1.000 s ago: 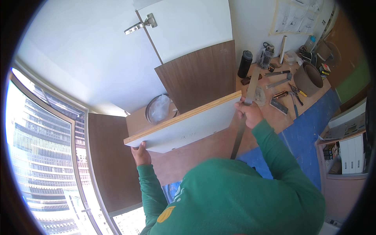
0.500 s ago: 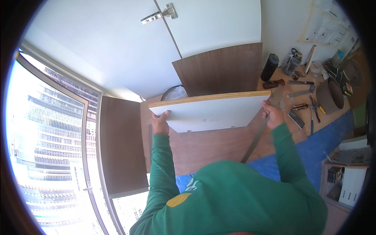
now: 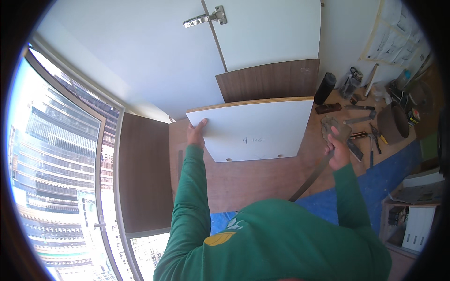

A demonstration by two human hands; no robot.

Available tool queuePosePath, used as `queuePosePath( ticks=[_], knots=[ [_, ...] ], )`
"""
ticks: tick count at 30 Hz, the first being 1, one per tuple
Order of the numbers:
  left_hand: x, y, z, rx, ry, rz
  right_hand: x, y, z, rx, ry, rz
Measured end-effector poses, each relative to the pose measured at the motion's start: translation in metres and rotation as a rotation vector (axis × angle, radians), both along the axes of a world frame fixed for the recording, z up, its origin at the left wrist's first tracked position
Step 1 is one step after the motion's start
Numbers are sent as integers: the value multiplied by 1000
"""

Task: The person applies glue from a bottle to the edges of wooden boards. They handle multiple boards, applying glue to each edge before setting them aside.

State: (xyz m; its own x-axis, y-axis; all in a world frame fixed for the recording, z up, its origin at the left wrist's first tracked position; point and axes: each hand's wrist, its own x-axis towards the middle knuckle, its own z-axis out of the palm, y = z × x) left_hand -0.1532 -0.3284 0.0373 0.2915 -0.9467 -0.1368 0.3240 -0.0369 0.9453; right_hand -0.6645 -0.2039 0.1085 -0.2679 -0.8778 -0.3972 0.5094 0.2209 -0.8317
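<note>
Bright daylight enters by the window [image 3: 61,154] at nine o'clock, beside a plywood worktop [image 3: 258,185]. The left hand [image 3: 196,134] pinches the white panel [image 3: 258,129] near its ten o'clock corner, thumb flat on the face, other fingers mostly hidden behind. At three o'clock, apart from the panel, the right hand [image 3: 341,152] has its fingers curled around a brown strip [image 3: 311,176] trailing toward seven; how hard they squeeze, I cannot tell. The panel is near the centre, tilted, its bare ply edge toward twelve; whether its lower edge touches the worktop is unclear. With only one corner gripped, bracing that lower edge should stop any swivelling, and the strip is best kept flat and untwisted. Farther out, a wood-grain board [image 3: 272,82] stands at one o'clock, a black bottle [image 3: 325,89] at two, hand tools [image 3: 360,135] and a brown roll [image 3: 393,123] at three, a blue sheet [image 3: 386,169] toward four.
</note>
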Motion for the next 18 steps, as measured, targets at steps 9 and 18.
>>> queuePosePath(
  ticks=[9, 18],
  knots=[
    [17, -34, -24, 102, -25, 61, 23, 41, 35, -133, -4, -34],
    [19, -19, -14, 75, -233, 10, 61, 97, 95, -148, 52, 59]
  ],
)
